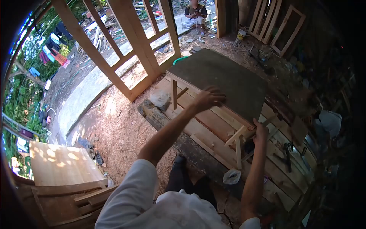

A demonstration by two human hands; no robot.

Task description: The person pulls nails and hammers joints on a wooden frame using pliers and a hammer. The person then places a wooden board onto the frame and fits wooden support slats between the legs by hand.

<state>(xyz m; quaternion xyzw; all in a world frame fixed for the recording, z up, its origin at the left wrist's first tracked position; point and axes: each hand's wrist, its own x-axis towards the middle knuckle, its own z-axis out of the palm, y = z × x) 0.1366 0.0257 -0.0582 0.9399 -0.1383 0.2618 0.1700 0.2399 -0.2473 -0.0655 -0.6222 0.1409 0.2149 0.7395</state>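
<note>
A small wooden table (221,76) with a dark top and pale wood legs stands on a plank bench in front of me. My left hand (209,100) reaches over its near edge, palm down, fingers stretched and slightly blurred above the dark top. At the near right corner my right hand (261,131) grips the table, the thumb up by the rim and the other fingers partly hidden. Below that corner are a pale leg and a slanting brace (235,136).
Planks and a hammer (287,157) lie on the bench (198,147), with a plastic bag (231,176) at its near edge. An upright wooden frame (131,34) stands left of the table. Wood shavings (118,126) cover the ground. A person (196,14) sits at the back.
</note>
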